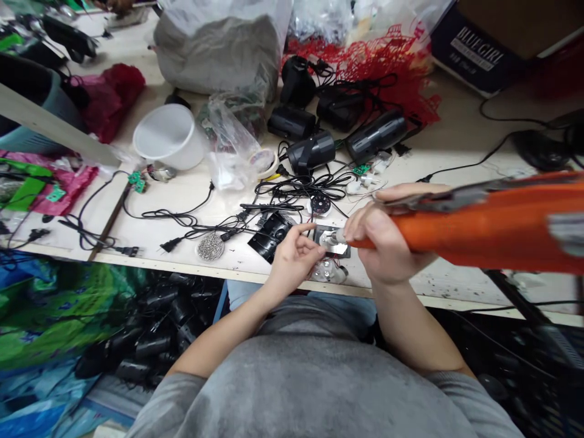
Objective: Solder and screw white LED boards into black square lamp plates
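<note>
Orange power tool (483,228) points left from the right hand (385,240).

On my feed, black lamp housings (311,152) sat on the pale workbench (438,274) among black power cords (182,214), with a white plastic tub (168,137) and a grey sack (219,52) to the left, red netting (387,73) behind, and more black housings (150,340) piled on the floor below.

Person at bench in plain grey knit short-sleeve tee (314,389), wide sleeve hem (182,395) near elbow, bare forearms (219,340) and hands (387,243), w/ light-blue denim jeans (351,313) at lap.
</note>
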Available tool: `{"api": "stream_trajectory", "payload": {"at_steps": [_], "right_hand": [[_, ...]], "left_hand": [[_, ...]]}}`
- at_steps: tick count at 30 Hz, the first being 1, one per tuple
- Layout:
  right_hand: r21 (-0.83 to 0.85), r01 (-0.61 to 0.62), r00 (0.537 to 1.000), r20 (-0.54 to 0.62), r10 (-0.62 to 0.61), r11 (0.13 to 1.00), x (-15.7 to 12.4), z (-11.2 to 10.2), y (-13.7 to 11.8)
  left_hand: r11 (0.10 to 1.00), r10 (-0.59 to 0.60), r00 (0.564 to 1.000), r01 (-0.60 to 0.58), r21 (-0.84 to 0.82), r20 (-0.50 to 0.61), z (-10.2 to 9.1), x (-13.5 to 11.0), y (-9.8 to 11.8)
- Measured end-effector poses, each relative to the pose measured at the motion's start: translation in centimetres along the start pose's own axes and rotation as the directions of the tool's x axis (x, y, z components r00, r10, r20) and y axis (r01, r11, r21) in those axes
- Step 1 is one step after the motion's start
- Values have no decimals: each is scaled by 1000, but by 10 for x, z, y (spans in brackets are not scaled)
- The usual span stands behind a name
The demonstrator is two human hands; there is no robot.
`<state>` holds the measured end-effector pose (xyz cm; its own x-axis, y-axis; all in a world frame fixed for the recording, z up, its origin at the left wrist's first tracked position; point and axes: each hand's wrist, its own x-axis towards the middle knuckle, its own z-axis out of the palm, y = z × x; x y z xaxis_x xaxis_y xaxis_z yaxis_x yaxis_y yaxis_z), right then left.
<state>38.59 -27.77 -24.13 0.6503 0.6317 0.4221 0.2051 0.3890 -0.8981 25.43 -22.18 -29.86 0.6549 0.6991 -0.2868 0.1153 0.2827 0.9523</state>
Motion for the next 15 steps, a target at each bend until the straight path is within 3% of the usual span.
{"api": "stream_trajectory", "payload": {"at_steps": [1,3,6,9,15], "right_hand": [[9,6,999,-32,-6,1000,0,1,5],[24,25,998,-61,-24,999,0,4,13],[-28,6,999,-45,-8,1000,1,6,21],[-52,-13,999,-45,11,999,1,7,26],[-77,-27,999,-48,23,997,1,8,32]], "left_hand": [[979,118,991,-107,174,-56,-1,-1,-5],[825,367,927,-286,488,-77,-3,-1,-12],[530,580,813,-426,733,53,-3,-1,-15],[379,603,785,-436,817,139,0,2,-12],[330,529,829,-395,857,178,4,9,-11]]}}
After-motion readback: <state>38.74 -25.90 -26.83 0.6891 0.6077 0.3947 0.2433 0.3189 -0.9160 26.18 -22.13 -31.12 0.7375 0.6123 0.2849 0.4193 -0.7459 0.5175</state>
